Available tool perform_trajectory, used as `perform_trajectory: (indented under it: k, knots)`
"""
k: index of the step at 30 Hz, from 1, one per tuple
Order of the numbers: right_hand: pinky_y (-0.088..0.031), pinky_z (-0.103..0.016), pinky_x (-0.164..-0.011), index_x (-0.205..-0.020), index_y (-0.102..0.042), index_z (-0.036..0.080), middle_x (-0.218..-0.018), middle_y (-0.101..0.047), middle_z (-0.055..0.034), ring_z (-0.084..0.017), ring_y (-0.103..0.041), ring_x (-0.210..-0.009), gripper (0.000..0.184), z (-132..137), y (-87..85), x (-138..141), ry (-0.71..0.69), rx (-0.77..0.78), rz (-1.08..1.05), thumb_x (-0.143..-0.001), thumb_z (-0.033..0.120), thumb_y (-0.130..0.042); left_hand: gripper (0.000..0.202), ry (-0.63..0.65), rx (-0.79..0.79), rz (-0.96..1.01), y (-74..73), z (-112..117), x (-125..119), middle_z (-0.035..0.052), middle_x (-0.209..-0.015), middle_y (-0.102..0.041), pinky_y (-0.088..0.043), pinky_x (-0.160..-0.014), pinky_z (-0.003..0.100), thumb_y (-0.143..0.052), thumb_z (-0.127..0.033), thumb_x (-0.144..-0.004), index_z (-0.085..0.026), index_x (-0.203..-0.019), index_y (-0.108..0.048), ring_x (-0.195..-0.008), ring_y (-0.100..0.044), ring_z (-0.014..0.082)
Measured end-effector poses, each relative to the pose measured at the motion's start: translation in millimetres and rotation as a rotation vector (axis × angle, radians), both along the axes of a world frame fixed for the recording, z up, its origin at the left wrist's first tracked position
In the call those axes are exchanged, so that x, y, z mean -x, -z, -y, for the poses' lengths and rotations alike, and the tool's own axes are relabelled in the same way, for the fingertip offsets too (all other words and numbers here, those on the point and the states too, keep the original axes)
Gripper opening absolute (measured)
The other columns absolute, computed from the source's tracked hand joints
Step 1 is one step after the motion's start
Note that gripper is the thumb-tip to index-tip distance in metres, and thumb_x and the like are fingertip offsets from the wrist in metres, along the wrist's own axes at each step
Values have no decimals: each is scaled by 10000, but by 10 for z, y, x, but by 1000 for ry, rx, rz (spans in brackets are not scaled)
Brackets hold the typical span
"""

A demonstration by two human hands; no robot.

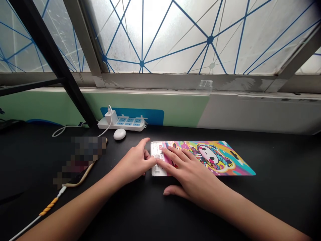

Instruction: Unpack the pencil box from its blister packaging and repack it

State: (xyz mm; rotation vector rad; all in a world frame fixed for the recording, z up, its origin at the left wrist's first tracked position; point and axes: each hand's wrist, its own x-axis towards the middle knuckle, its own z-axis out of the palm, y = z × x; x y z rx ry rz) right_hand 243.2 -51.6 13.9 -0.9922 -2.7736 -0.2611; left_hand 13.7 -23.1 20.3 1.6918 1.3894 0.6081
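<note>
A flat, brightly coloured pencil case (229, 155) lies on the black table, with a cartoon face and a white label printed "PENCI..." at its left end. My left hand (136, 162) is at that left end, its thumb on the label's edge and its other fingers partly curled beside it. The index finger points away from me. My right hand (189, 170) rests flat across the left half of the case, fingers stretched out and thumb apart over the table. It covers part of the print and label.
A white power strip (121, 124) with a plugged-in charger (111, 117) stands against the wall. In front of it sits a white rounded case (119, 134). At left lies a blurred-out device with a white cable (27, 226). A black slanted post (57, 63) rises behind.
</note>
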Motion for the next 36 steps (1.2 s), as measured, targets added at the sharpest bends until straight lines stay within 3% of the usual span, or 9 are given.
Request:
perform_trajectory:
  k: [3,13,19,23,28,36]
  knots:
    - [-446,-636,-1087,-1557,-453,215,-1595,-470,-196,-437,-472,-1420,784,-8,2,7,-1,-7,5,-923,646,-613,853,-20,2,56,2,4,-11,-58,-812,-645,-463,-497,232,-618,-280,-846,-224,-1602,-226,-512,-615,123]
    - [-451,-606,-1086,-1550,-471,240,-1560,-525,-171,-401,-502,-1405,815,-19,2,-24,-6,22,-23,-903,729,-555,774,-31,-25,87,-9,7,-7,-67,-789,-651,-494,-520,224,-642,-240,-824,-252,-1522,-307,-517,-615,118]
    - [-410,-642,-1120,-1555,-466,238,-1580,-499,-169,-416,-416,-1470,836,-27,7,-95,-7,35,-24,-890,736,-568,718,-30,-16,90,-6,3,4,-66,-795,-654,-497,-514,229,-629,-224,-824,-268,-1480,-343,-501,-622,119]
    - [-422,-640,-1111,-1548,-481,243,-1568,-514,-170,-427,-412,-1469,850,-51,2,-226,-7,52,-16,-851,686,-680,684,-37,17,148,8,-14,1,-78,-783,-619,-483,-489,208,-632,-187,-800,-273,-1429,-378,-492,-600,98]
    - [-446,-651,-1092,-1561,-460,310,-1575,-515,-130,-421,-467,-1435,766,-90,-18,-455,1,71,0,-893,605,-691,664,-51,134,256,-20,-34,-8,-79,-803,-575,-406,-368,168,-637,-154,-769,-284,-1373,-392,-475,-564,84]
    - [-527,-574,-1030,-1553,-473,326,-1535,-568,-107,-379,-557,-1366,599,-169,-54,-630,68,110,-2,-972,351,-617,677,-78,192,387,-124,-195,215,-102,-653,-539,-507,-403,216,-648,-111,-771,-215,-1392,-396,-462,-539,102]
